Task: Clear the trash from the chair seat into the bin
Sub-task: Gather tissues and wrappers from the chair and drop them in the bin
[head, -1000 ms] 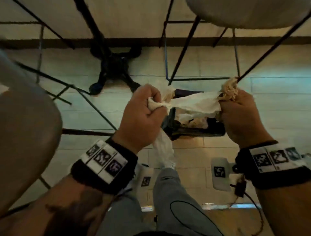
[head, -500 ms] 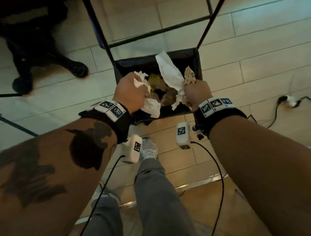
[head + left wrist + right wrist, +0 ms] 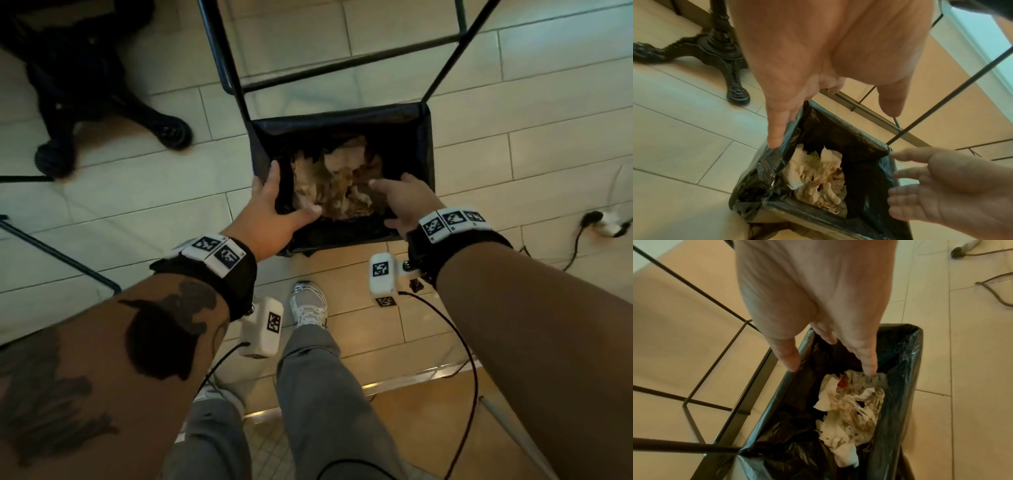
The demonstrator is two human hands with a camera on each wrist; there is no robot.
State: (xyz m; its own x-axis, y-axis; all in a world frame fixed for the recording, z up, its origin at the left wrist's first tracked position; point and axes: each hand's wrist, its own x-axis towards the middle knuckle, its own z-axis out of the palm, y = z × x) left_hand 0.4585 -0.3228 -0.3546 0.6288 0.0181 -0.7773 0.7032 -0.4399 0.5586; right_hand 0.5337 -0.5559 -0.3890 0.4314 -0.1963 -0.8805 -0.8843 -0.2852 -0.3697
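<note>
Hands: while both hover over the bin (image 3: pixel 424 144), the left hand (image 3: pixel 270 209) and right hand (image 3: pixel 404 198) have fingers spread and hold nothing.
Trash: crumpled paper napkins (image 3: pixel 339 185) lie inside the black liner.
Writing: none readable; square black-and-white markers on the wristbands (image 3: pixel 452 221).
Nearby: wire chair frame (image 3: pixel 222 61), tiled floor.

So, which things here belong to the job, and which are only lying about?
Job:
bin with black liner
crumpled paper trash inside it
left hand, open
right hand, open

Lying about:
table base
chair frame
plug and cable
</note>
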